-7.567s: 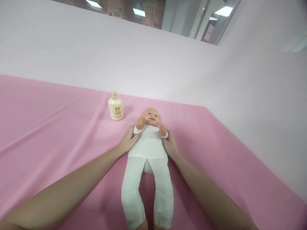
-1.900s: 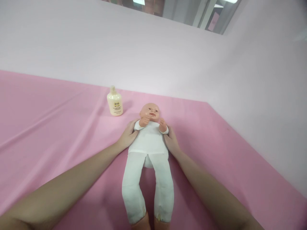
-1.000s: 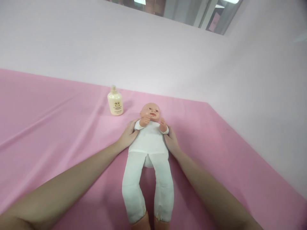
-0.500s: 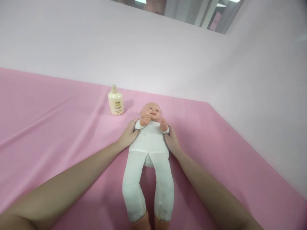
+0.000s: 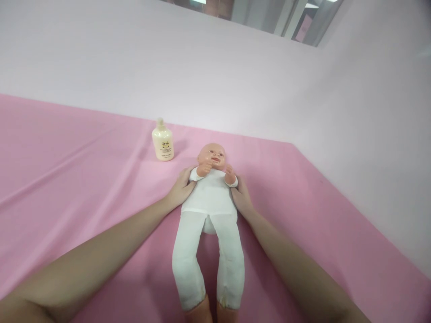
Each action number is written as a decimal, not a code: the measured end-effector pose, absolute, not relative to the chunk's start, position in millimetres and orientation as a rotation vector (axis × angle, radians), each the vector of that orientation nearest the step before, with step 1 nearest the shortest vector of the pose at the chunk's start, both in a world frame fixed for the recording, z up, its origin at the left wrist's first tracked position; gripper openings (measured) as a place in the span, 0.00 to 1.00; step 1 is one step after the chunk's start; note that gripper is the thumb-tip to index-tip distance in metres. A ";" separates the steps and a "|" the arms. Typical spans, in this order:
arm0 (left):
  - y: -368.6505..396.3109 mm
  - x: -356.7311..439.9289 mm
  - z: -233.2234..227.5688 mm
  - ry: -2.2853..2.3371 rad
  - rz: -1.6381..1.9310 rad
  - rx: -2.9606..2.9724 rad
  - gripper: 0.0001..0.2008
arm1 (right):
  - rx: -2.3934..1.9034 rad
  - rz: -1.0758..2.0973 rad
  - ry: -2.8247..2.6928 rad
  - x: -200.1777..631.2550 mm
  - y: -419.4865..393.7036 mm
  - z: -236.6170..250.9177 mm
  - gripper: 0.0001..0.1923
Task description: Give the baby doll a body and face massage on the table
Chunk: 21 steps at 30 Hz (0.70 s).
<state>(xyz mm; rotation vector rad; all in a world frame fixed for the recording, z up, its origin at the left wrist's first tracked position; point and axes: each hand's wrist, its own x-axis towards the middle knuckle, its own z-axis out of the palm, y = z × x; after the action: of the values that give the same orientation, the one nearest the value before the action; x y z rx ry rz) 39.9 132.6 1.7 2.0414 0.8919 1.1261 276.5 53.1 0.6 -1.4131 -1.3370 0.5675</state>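
A baby doll (image 5: 210, 193) with a white cloth body lies on its back in the middle of the head view, its head away from me. My left hand (image 5: 182, 187) grips its side and upper arm from the left, thumb toward the chest. On the opposite side my right hand (image 5: 241, 196) holds the doll below its other arm. The fingers of both hands are partly hidden by the doll's arms and body. Its legs stretch toward me, with the feet cut off by the lower edge of the frame.
A cream-coloured bottle (image 5: 163, 141) with a printed label stands upright beyond my left hand. Under everything spreads a pink cloth (image 5: 84, 179) with creases on the left. A pale wall (image 5: 168, 67) rises behind it, with a window (image 5: 256, 18) at the top.
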 end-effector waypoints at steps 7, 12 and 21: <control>131.7 40.3 3.1 0.883 1.128 2.037 0.25 | -1.367 0.577 -1.349 275.6 52.6 3.5 0.26; 131.6 40.1 3.7 0.881 1.123 2.030 0.25 | -1.351 0.581 -1.359 275.1 52.1 4.3 0.25; 132.7 39.7 1.9 0.886 1.125 2.041 0.26 | -1.358 0.584 -1.348 275.3 51.9 3.0 0.25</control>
<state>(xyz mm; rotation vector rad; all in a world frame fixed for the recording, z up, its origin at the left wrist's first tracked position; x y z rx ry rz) 39.7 132.7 1.9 2.0410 0.8857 1.1253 275.3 51.9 3.0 -1.3580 -1.3475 0.5838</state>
